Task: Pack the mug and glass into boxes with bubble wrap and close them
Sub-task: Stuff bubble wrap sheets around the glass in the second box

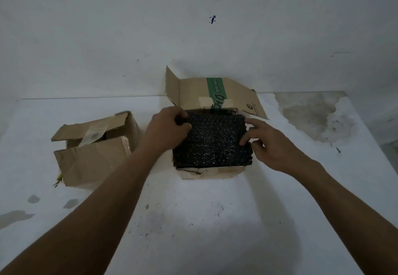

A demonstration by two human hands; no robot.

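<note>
An open cardboard box [210, 172] with a green-striped back flap stands in the middle of the white surface. Black bubble wrap [212, 143] fills its top and hides whatever lies inside. My left hand [167, 128] grips the wrap's far left corner with curled fingers. My right hand [267, 143] presses its fingertips on the wrap's right edge, fingers spread. A second cardboard box [92, 158] sits to the left, its taped flaps loosely folded over. No mug or glass is visible.
The white surface [193, 221] meets a white wall behind the boxes. A stained, peeling patch [312, 115] lies at the far right, and small grey marks [34, 199] dot the near left.
</note>
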